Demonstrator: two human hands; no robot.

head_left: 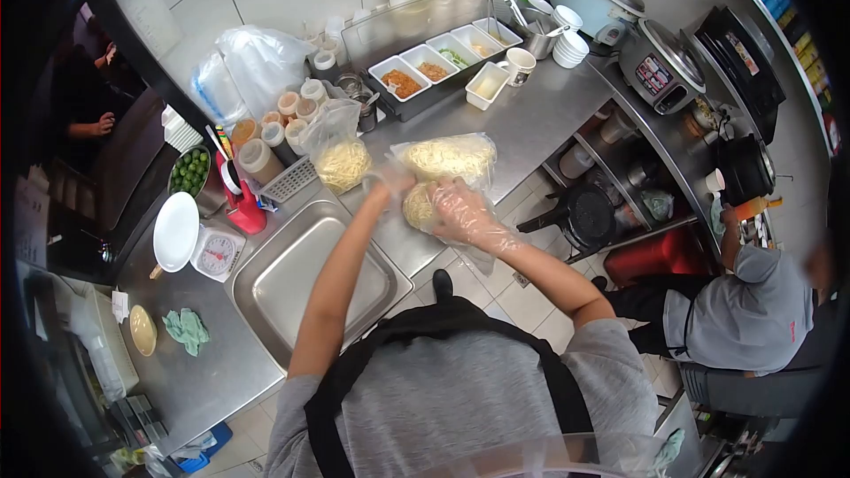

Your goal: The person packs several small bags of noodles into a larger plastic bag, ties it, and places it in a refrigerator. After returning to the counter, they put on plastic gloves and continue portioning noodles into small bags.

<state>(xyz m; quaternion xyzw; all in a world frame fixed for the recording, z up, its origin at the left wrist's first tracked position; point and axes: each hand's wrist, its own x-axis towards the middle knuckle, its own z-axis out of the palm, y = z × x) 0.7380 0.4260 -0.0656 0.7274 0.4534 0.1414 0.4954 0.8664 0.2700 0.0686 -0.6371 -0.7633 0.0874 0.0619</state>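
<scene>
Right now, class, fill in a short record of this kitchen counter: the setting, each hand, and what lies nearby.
Setting: steel counter with a sunken tray
Left hand: gloved, at the edge of the noodle bag
Right hand: gloved, gripping a noodle portion
Nearby: second noodle bag, scale, limes
Other person: crouched at the right

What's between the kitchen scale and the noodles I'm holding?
In the head view, a shallow steel tray lies between the scale and the noodles, which the right hand grips, with the left hand alongside.
</scene>
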